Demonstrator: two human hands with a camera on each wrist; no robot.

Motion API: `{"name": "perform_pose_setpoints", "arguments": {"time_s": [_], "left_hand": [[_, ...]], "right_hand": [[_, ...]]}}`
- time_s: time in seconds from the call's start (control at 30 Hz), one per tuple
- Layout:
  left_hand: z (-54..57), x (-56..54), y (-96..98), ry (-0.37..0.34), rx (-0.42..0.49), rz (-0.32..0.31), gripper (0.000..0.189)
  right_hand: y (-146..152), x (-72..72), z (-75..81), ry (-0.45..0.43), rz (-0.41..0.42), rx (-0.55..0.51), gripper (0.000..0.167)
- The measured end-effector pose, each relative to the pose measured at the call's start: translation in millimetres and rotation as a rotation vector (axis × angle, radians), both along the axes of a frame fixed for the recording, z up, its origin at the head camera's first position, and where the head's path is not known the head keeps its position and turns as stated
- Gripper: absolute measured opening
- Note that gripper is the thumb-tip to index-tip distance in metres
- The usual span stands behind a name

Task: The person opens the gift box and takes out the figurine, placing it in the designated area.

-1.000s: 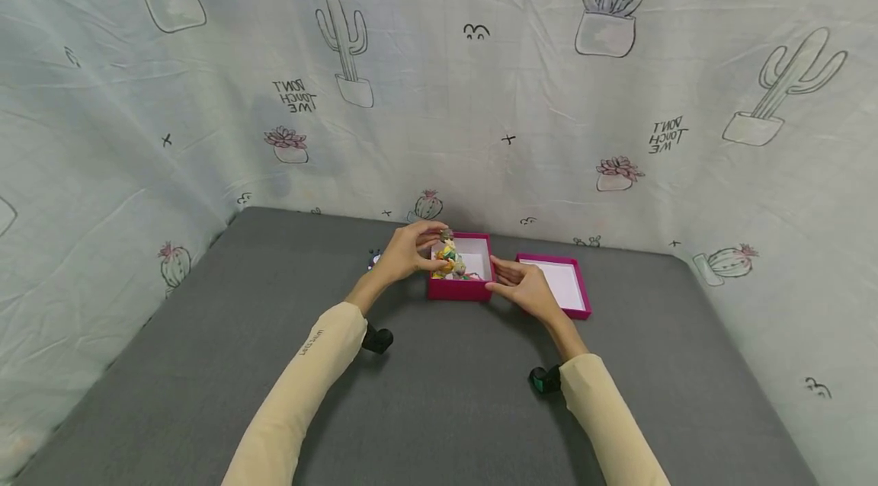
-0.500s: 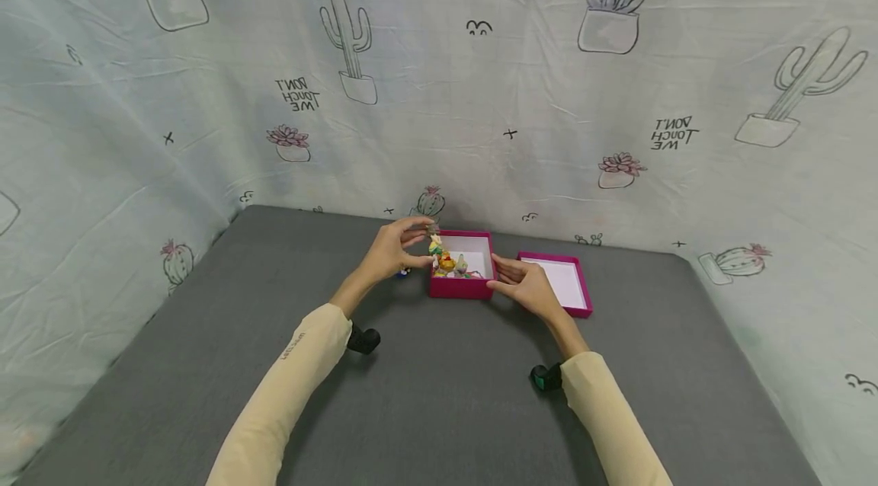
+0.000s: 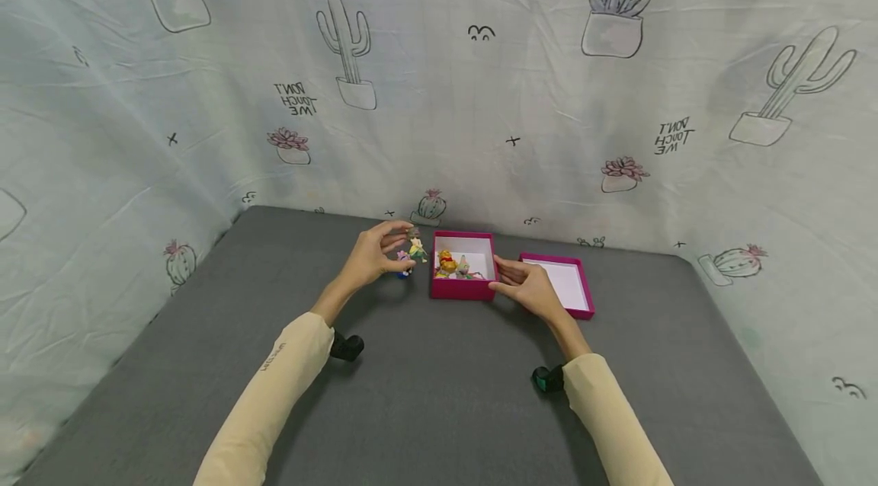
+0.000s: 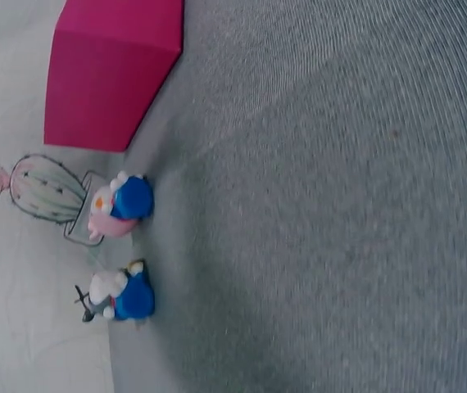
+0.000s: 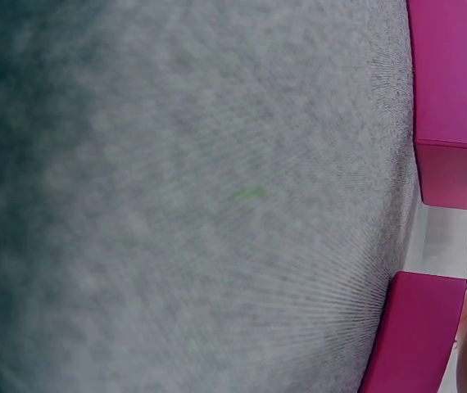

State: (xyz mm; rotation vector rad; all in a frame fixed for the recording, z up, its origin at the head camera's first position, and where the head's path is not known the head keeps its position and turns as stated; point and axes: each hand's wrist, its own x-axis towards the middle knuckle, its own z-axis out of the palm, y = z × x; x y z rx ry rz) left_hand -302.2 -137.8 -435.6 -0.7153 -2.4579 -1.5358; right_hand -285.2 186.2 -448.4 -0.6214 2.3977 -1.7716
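My left hand (image 3: 373, 254) holds a small figurine (image 3: 417, 250) by its grey-brown top, between thumb and fingers. The figurine has a yellow and green body and hangs left of an open magenta box (image 3: 461, 289). At the box's right side, my right hand (image 3: 524, 286) grips the wall near the front corner. A winnie-the-pooh figurine (image 3: 446, 263) and a pale green one (image 3: 463, 266) sit inside the box. Two blue-bodied figurines stand on the table in the left wrist view, one with pink (image 4: 123, 205) and one with dark antler-like tips (image 4: 127, 293).
The magenta lid (image 3: 586, 292) lies with its white inside up, right of the box and partly behind my right hand. A grey cloth covers the table (image 3: 439, 379). Close behind it hangs a white curtain (image 3: 439, 90) with cactus prints.
My left hand has lifted the figurine out of the box and carried it left, over the table beside the blue-bodied figurines. My right hand stays at the box.
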Motion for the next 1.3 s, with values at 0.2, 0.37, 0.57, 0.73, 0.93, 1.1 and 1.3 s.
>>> {"name": "perform_pose_setpoints", "arguments": {"time_s": [0.2, 0.37, 0.57, 0.73, 0.93, 1.1, 1.3], "left_hand": [[1.5, 1.6, -12.6, -0.008, 0.003, 0.043, 0.064], [-2.5, 1.7, -24.8, -0.004, -0.020, 0.087, 0.064], [5.0, 7.9, -37.3, -0.022, -0.004, 0.111, 0.064], [30.0, 22.8, -38.6, -0.073, -0.019, 0.128, 0.061], [28.7, 24.1, -53.3, -0.118, -0.012, 0.134, 0.062], [28.9, 26.0, -63.9, -0.142, -0.004, 0.145, 0.061], [25.0, 27.4, -72.9, -0.149, -0.027, 0.157, 0.062]], "right_hand": [[1.9, -3.8, -0.2, 0.003, 0.014, 0.000, 0.055], [3.4, -6.7, -0.6, 0.006, 0.020, 0.006, 0.056], [5.0, -10.3, -0.2, 0.014, 0.028, 0.011, 0.056], [6.7, -14.1, -0.3, 0.012, 0.036, 0.002, 0.056], [8.4, -19.1, -1.0, 0.008, 0.047, 0.000, 0.055], [9.7, -22.8, -1.4, 0.007, 0.048, -0.002, 0.055], [9.8, -26.8, -2.7, 0.002, 0.062, -0.008, 0.055]]}}
